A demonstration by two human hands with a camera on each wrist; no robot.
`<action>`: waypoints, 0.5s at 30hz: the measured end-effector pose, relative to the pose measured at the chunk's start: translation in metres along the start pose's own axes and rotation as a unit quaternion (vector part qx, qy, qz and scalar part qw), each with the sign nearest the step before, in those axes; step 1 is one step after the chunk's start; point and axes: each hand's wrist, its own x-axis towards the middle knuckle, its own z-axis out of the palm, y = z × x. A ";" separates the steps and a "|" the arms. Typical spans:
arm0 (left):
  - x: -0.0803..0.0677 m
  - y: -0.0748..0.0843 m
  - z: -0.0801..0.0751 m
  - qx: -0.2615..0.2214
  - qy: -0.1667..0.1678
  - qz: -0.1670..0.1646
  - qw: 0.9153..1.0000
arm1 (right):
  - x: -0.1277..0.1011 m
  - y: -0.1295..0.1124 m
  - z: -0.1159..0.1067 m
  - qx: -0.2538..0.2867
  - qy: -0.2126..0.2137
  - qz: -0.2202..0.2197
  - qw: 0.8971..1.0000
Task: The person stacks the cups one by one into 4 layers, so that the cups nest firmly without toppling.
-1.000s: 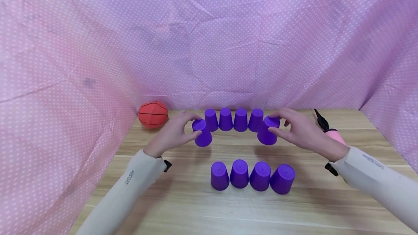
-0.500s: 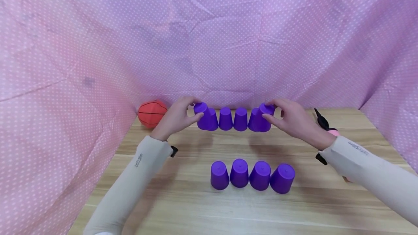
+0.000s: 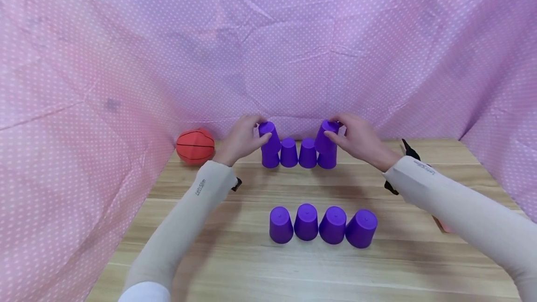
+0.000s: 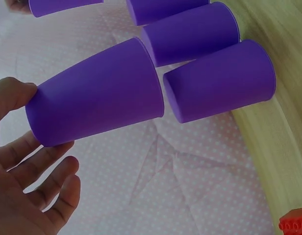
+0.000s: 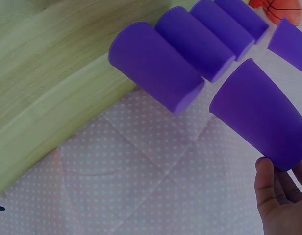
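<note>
My left hand (image 3: 242, 140) pinches an upside-down purple plastic cup (image 3: 268, 135) near its base, thumb on one side and fingers on the other. In the left wrist view this cup (image 4: 97, 93) hangs just above the end cup (image 4: 222, 81) of the back row, a small gap between them. My right hand (image 3: 360, 140) holds a second purple cup (image 3: 325, 138) the same way, slightly tilted. The right wrist view has that cup (image 5: 259, 112) just off the base of the row's other end cup (image 5: 156, 66). Two middle cups, left (image 3: 288, 153) and right (image 3: 308, 153), stand between the ends.
Nearer me, several more upside-down purple cups (image 3: 306, 223) stand in a row on the wooden table (image 3: 235, 264). A red basketball-patterned ball (image 3: 195, 146) sits at the back left. At the right, a black-tipped pink object (image 3: 411, 149) is partly behind my sleeve. Pink dotted cloth (image 3: 268, 59) hangs behind.
Both hands have carried their cups upward, away from me and inward. The cups have gone from beside the back row's ends to above its end cups. The front row has stayed put.
</note>
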 end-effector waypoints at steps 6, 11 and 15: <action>0.012 -0.004 0.007 0.001 0.002 -0.017 1.000 | 0.008 0.007 0.007 0.005 -0.009 0.014 1.000; 0.019 -0.007 0.013 0.019 -0.002 -0.024 1.000 | 0.014 0.013 0.013 0.005 -0.013 0.026 1.000; 0.024 -0.008 0.017 0.015 -0.001 -0.011 1.000 | 0.017 0.017 0.019 0.007 -0.012 0.028 1.000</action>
